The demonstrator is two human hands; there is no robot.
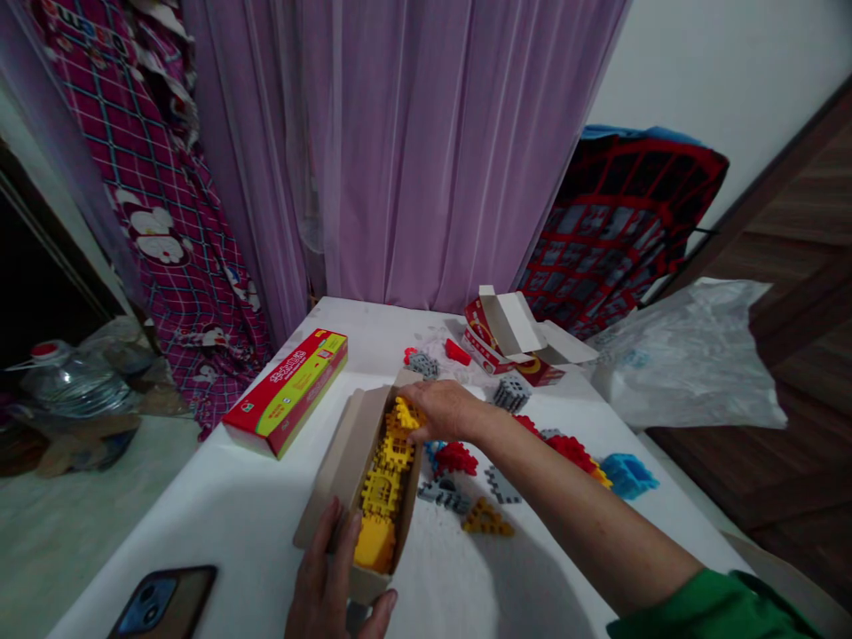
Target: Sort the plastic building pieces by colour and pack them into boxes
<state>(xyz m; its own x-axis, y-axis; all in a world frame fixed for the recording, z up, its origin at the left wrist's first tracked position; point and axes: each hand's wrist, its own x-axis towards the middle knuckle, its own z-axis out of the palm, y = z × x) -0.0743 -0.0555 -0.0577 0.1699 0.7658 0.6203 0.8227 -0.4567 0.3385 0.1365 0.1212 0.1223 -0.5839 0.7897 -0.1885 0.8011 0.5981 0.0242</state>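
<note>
Open cardboard box (pixel 346 461) of yellow blocks (pixel 386 470) at the near middle of the white table (pixel 232 506).

The left hand (pixel 333 581) grips the box's near end; the right hand (pixel 443 410) pinches a yellow block at the far end — the pieces are toothed, interlocking, packed in a row — with red, grey and blue loose blocks (pixel 506 461) just beside.

Open box (pixel 346 461): plain brown cardboard, matt inside. Yellow blocks (pixel 386 479): moulded plastic, slight sheen (loose red, grey and blue ones alike). Red box (pixel 287 392): printed card, glossy. Table (pixel 240 506): white, smooth, matt. Curtain (pixel 413 151): thin purple cloth, faintly lustrous. Bag (pixel 692 355): crinkled clear plastic. Phone (pixel 160 599): glossy back. Floor (pixel 799 382): dark wood.
</note>
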